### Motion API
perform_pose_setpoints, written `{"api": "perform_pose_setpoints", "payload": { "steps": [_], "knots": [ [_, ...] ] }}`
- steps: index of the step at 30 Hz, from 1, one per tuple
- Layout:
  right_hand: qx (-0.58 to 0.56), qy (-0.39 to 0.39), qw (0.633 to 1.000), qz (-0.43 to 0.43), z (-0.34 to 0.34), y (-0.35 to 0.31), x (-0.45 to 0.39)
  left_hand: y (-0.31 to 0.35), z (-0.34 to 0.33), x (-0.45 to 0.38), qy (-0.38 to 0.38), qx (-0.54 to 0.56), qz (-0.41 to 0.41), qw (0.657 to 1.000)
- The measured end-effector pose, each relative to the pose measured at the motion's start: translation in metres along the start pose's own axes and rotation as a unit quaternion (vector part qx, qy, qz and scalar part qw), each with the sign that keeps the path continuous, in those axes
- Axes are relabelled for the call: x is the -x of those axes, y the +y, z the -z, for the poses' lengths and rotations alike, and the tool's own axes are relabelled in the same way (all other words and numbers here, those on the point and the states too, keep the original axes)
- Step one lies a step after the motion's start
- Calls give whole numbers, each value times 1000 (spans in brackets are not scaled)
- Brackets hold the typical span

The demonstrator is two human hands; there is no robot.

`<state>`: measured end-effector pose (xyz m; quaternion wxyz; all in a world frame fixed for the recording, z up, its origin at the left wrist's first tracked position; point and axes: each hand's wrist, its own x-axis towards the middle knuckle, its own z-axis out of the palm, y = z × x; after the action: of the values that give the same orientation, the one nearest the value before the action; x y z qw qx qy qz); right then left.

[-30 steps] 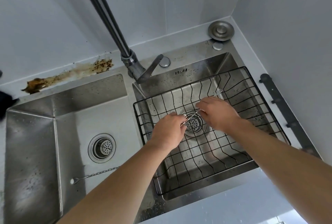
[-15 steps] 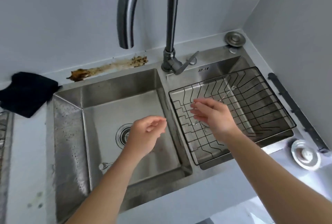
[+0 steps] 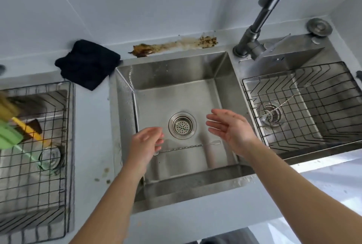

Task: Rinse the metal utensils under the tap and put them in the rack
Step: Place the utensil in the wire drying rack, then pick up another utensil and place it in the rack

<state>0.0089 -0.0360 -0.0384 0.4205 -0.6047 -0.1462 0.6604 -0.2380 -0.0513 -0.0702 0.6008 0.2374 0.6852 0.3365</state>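
Observation:
A thin metal utensil with a twisted handle [image 3: 182, 147] lies flat on the floor of the middle sink basin [image 3: 176, 71], just in front of the drain [image 3: 182, 125]. My left hand [image 3: 146, 143] hovers over its left end, fingers loosely curled and holding nothing. My right hand [image 3: 232, 128] is spread open above the utensil's right end, also empty. A second twisted-handle utensil [image 3: 284, 103] rests in the black wire rack [image 3: 252, 104] that sits in the right basin. The tap [image 3: 254, 34] rises at the back right; no water is visible.
A black cloth [image 3: 88, 63] lies on the counter at the back left. Another wire rack [image 3: 66, 126] on the left holds green and yellow items [image 3: 11, 136]. A brown stain [image 3: 172, 46] marks the ledge behind the sink. A round metal lid [image 3: 319, 26] sits at the back right.
The view has swung left. Both hands let go of a utensil in the right rack and moved left over the middle basin, now open above the utensil lying there.

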Motion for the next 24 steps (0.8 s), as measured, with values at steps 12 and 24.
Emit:
{"api": "perform_pose_setpoints", "payload": {
  "steps": [12, 24],
  "knots": [
    [441, 19, 897, -16, -6, 66, -60, -65, -11, -42, -18, -378, -48, 924],
    [810, -156, 564, 28, -2, 91, -91, -84, -24, -63, -65, -592, -155, 788]
  ]
}}
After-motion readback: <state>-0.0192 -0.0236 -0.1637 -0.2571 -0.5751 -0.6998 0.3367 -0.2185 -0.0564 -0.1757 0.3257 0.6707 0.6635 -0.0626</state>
